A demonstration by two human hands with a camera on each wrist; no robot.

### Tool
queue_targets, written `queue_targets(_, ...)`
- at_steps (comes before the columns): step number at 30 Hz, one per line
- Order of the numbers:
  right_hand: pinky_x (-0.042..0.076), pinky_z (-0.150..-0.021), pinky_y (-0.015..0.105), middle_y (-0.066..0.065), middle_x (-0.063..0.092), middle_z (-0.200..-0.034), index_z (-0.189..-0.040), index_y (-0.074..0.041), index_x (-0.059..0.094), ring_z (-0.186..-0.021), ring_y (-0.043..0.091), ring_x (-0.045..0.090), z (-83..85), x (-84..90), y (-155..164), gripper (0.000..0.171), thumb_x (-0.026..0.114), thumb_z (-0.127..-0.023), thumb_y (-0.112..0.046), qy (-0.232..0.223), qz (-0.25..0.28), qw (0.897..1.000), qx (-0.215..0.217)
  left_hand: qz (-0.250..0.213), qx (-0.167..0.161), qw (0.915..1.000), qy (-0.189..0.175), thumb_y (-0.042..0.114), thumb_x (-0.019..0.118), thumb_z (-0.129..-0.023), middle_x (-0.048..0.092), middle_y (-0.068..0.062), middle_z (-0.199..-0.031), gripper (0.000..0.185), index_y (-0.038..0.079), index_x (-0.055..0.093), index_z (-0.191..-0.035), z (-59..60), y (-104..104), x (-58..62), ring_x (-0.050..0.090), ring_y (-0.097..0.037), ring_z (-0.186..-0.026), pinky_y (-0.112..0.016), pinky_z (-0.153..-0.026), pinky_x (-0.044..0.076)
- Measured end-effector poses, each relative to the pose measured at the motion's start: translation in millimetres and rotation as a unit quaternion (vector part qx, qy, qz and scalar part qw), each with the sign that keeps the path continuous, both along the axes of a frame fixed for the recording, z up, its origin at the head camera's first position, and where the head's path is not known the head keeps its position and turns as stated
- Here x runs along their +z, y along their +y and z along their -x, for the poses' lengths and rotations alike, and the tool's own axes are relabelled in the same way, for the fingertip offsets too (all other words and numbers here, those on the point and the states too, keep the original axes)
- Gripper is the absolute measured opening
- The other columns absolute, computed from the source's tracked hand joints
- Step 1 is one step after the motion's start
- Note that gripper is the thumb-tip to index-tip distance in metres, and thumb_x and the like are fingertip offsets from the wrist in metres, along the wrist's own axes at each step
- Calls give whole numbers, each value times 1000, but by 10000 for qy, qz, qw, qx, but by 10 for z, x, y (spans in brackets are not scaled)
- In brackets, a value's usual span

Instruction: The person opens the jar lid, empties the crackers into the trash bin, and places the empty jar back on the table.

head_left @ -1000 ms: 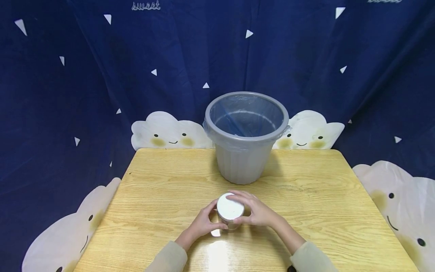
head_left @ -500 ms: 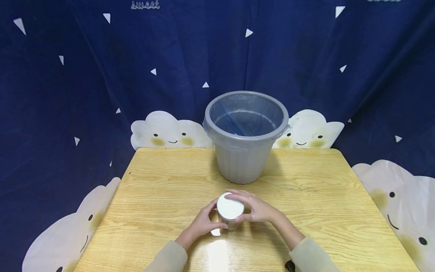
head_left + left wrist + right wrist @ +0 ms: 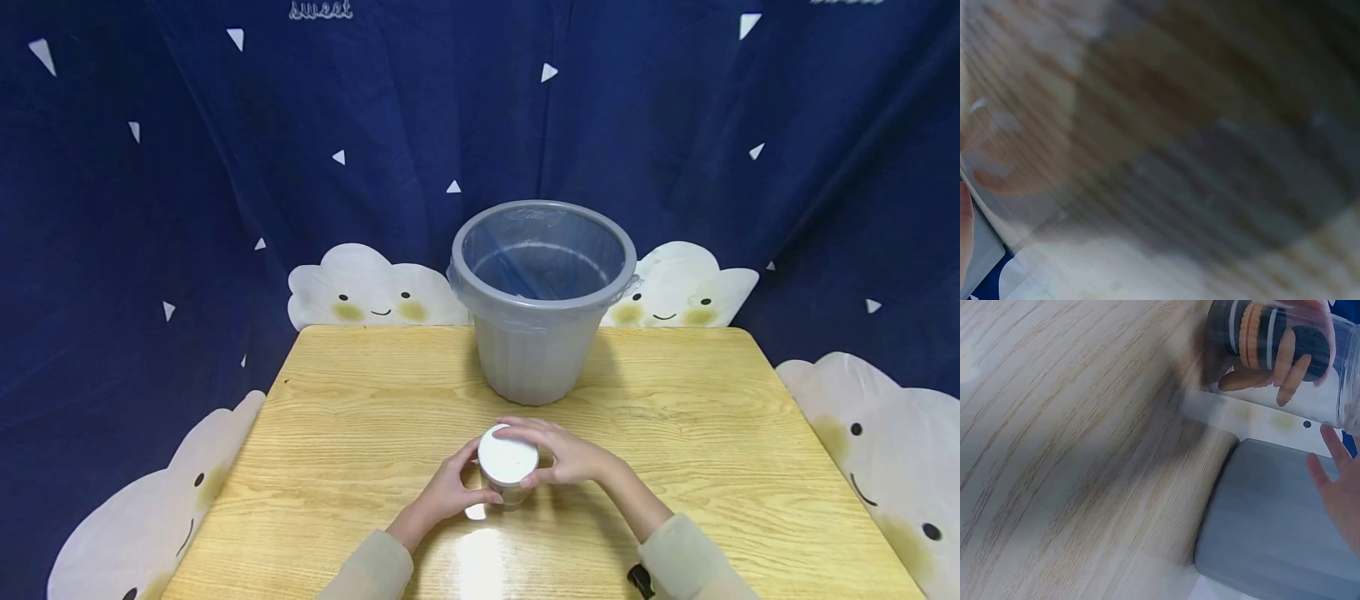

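Navy cloth printed with white triangles and smiling clouds (image 3: 112, 208) hung behind a wooden table (image 3: 360, 417). On the table's far side stood a grey bin (image 3: 536, 350) lined with a clear bag, upright. Near the front edge, well apart from the bin, a clear jar (image 3: 508, 467) stood upright, topped by a white lid (image 3: 507, 456); the right wrist view showed dark and orange biscuits (image 3: 1272, 337) stacked inside it. The left hand (image 3: 447, 492) curled round the jar's side, thumb and fingers gripping it. The right hand (image 3: 566, 457) grasped the lid, its fingers (image 3: 517, 429) bent over the rim. The left wrist view was too blurred to read.
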State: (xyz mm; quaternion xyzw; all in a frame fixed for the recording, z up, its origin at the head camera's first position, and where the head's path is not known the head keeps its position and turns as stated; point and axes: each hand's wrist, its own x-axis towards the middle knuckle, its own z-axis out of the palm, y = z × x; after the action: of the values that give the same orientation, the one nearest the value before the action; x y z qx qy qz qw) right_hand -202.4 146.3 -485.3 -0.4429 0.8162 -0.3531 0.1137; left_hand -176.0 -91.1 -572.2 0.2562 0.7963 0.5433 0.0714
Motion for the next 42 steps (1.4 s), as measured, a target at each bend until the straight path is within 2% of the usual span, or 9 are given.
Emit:
queue_targets(10, 21, -98, 66, 11, 29, -147, -138, -19, 40, -132, 34, 28, 5, -4, 7, 69, 67, -78, -39, -2, -22, 10000, 4, 54, -33, 10000, 49, 30, 78, -69, 49, 7, -131, 84, 24, 33, -139, 3, 1, 6, 45, -15, -118, -40, -97, 39)
queue_targets(19, 22, -97, 67, 10, 27, -148, -137, -17, 41, -132, 37, 27, -37, 7, 6, 69, 70, -77, -33, 147, 65, 9998, -101, 57, 0, 9999, 141, 31, 78, -68, 49, 7, -130, 84, 25, 33, -139, 10, 0, -14, 46, -13, -116, -40, -96, 39)
queue_targets(21, 24, -97, 66, 9, 27, -148, -137, -17, 41, -132, 37, 27, -70, 26, 4, 69, 70, -78, -36, 166, 59, 9996, -239, 24, 4, 9999, 115, 27, 79, -69, 50, 4, -130, 84, 21, 34, -139, -26, 4, 80, 46, -14, -115, -43, -96, 39)
queue_targets(28, 29, -97, 60, 0, 35, -144, -135, -22, 44, -129, 28, 34, -202, 8, -24, 69, 67, -76, -51, 617, 70, 9918, -1119, 7, 117, 9999, 97, 24, 80, -68, 52, 2, -128, 85, 19, 34, -139, -47, 17, 111, 48, -17, -114, -46, -95, 39)
queue_targets(31, 30, -96, 62, 1, 39, -141, -134, -23, 46, -126, 27, 38, -260, -30, -50, 70, 68, -74, -53, 897, 157, 9852, -1454, -8, 98, 9999, 103, 21, 79, -69, 53, -3, -127, 83, 12, 35, -139, -94, 24, 245, 49, -19, -112, -49, -94, 39)
queue_targets(33, 30, -95, 63, 3, 41, -140, -134, -23, 46, -125, 28, 40, -301, -57, -78, 71, 68, -73, -53, 1024, 229, 9805, -1663, -107, 46, 9999, 124, 18, 79, -69, 53, -7, -127, 83, 8, 35, -138, -107, 26, 288, 49, -22, -112, -51, -93, 39)
queue_targets(42, 34, -91, 63, 8, 42, -138, -132, -19, 48, -121, 30, 43, -455, -219, -248, 73, 72, -71, -50, 1473, 584, 9560, -2470, 85, 52, 9999, 133, 28, 78, -69, 50, 5, -130, 84, 25, 32, -140, -3, 11, -8, 48, -14, -113, -40, -96, 40)
